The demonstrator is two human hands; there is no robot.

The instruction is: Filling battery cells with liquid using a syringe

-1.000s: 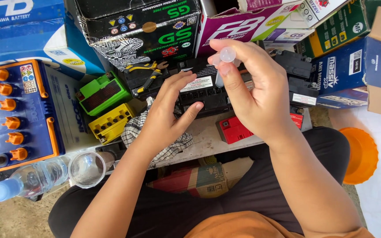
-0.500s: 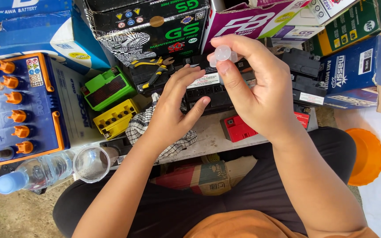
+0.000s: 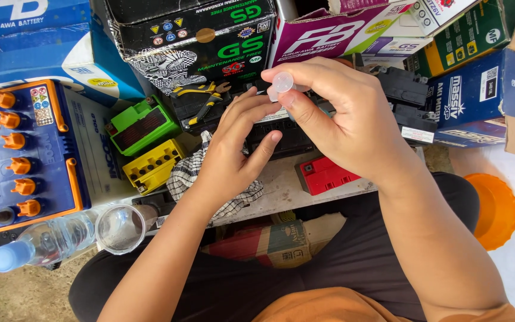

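Head cam: right hand (image 3: 353, 128) pinches a small clear plastic dropper (image 3: 281, 83) between thumb and fingertips, held over the black battery (image 3: 287, 134) on the bench w/ its tip hidden behind the hands. Left hand (image 3: 233, 152) lies flat on that battery, fingers loosely spread, gripping nothing. Looks like the cell-topping step; any squeeze would need the tip lined up w/ a cell hole, battery kept steady. Containers: clear glass (image 3: 119, 228) at bench edge, can't tell if anything's in it; water bottle (image 3: 43, 243) w/ blue cap lying on its side, partly full; cardboard boxes (image 3: 192, 39) stacked behind. Pliers (image 3: 201, 95) rest nearby.
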